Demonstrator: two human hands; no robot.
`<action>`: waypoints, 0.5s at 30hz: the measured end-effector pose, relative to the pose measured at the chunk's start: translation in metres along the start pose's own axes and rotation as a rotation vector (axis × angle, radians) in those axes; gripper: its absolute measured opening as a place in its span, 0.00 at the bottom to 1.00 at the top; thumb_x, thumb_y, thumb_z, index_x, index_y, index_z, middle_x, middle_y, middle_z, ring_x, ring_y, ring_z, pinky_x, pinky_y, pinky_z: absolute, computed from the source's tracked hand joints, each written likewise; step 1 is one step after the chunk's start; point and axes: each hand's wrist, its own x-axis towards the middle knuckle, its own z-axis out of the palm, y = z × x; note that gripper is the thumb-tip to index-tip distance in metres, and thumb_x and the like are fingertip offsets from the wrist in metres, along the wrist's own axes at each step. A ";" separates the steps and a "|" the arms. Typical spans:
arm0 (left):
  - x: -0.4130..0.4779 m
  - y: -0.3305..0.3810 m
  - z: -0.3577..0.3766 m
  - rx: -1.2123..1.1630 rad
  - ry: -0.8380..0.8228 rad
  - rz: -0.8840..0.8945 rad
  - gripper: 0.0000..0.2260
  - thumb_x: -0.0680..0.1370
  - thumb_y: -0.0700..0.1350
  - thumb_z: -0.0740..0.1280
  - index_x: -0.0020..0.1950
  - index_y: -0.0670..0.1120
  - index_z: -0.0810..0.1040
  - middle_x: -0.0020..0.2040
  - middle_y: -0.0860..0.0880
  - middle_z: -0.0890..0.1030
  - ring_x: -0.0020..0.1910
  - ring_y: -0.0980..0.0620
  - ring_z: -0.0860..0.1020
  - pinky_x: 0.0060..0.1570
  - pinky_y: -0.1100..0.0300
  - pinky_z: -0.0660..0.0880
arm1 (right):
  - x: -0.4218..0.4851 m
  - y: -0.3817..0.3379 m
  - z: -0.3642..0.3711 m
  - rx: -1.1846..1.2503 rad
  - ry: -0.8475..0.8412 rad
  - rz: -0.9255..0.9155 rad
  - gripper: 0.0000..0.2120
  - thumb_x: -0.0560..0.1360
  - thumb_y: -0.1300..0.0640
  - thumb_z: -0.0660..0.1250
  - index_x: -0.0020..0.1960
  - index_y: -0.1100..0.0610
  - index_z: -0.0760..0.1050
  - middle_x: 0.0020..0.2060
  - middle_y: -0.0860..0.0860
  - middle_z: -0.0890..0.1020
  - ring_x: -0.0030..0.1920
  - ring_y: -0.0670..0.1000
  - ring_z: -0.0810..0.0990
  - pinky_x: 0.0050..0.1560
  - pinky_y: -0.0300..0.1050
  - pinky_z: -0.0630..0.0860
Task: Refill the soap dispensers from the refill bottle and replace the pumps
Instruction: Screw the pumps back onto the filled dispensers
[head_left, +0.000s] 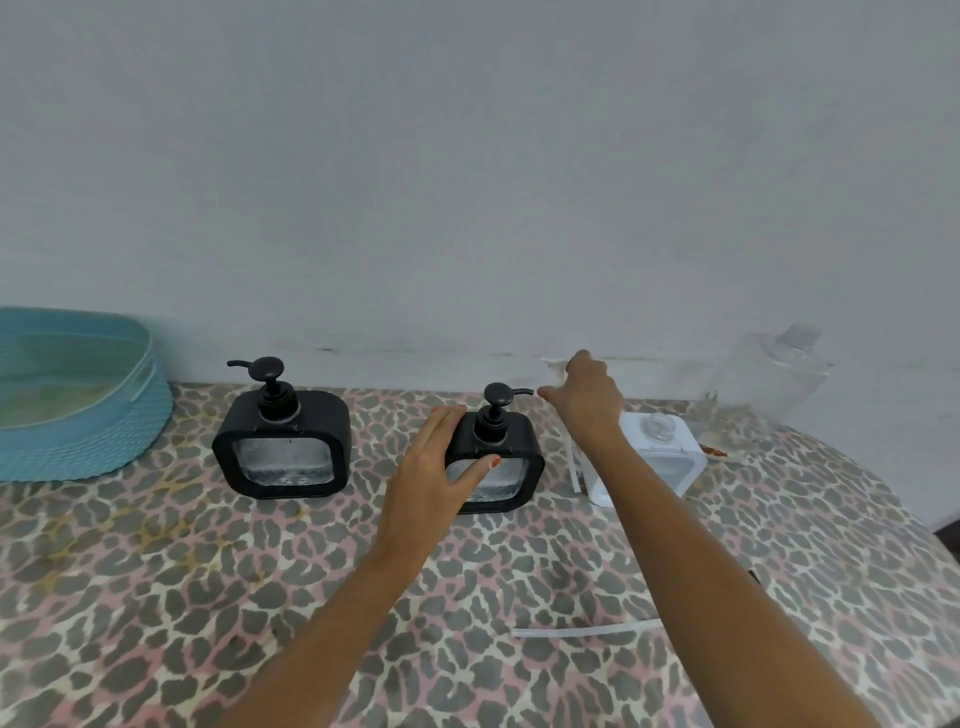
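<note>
Gripping a mostly hidden white pump (574, 470), right hand (589, 397).

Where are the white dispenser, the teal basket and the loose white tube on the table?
white dispenser (670, 467): head view, front window.
teal basket (78, 441): head view, outer wall.
white tube (582, 631): head view, its middle.

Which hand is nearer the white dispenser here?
Right. The right hand, holding a white pump, hovers just above the white dispenser's left edge; the left hand rests on the middle black dispenser, one spot to the left.
</note>
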 end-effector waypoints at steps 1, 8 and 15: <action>0.000 0.001 -0.001 -0.005 -0.009 -0.020 0.25 0.73 0.51 0.69 0.68 0.46 0.68 0.67 0.49 0.70 0.66 0.51 0.70 0.65 0.56 0.69 | -0.002 0.000 -0.010 0.091 0.026 0.013 0.23 0.72 0.55 0.70 0.60 0.65 0.67 0.56 0.60 0.76 0.54 0.60 0.77 0.44 0.46 0.71; -0.004 0.027 -0.007 -0.027 -0.002 -0.094 0.32 0.72 0.49 0.70 0.73 0.49 0.60 0.72 0.49 0.65 0.69 0.49 0.66 0.67 0.55 0.64 | -0.021 0.020 -0.074 0.434 0.172 0.045 0.23 0.69 0.52 0.73 0.58 0.65 0.75 0.55 0.58 0.79 0.52 0.56 0.79 0.51 0.47 0.75; -0.020 0.075 -0.009 -0.100 0.161 0.089 0.25 0.74 0.43 0.68 0.69 0.50 0.65 0.71 0.49 0.65 0.69 0.53 0.64 0.62 0.71 0.61 | -0.048 0.050 -0.117 0.510 0.313 0.008 0.22 0.69 0.51 0.73 0.57 0.65 0.77 0.52 0.58 0.81 0.52 0.54 0.79 0.50 0.44 0.72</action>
